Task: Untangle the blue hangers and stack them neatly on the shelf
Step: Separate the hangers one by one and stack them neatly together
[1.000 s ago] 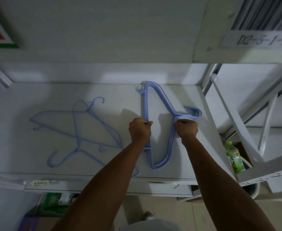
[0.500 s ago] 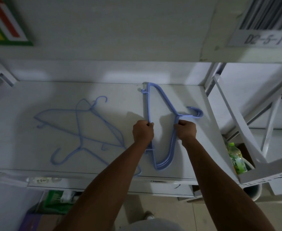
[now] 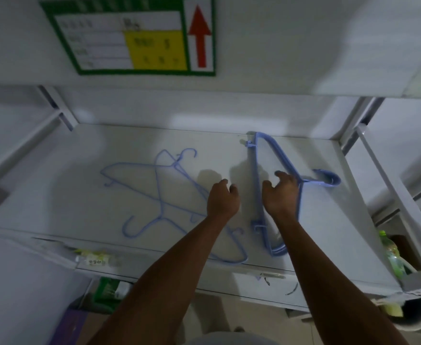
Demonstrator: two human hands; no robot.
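Head view, change: both hands have released the stacked hangers [image 3: 277,151] that they pinched a moment ago.
Left hand [image 3: 223,198]: loosely curled, holding nothing, just beside the stack's straight bar.
Right hand [image 3: 281,193]: fingers spread, empty, over the stack's middle.
Stack: flat on the shelf [image 3: 329,220], right side.
Tangled hangers [image 3: 158,190]: still crossed on the left, probably next.

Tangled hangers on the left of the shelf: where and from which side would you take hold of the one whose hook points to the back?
Likely by the hook itself, from above with the open left hand close on its right. That end sticks out past the other hanger, so it should lift free. Which one lies on top is unclear.
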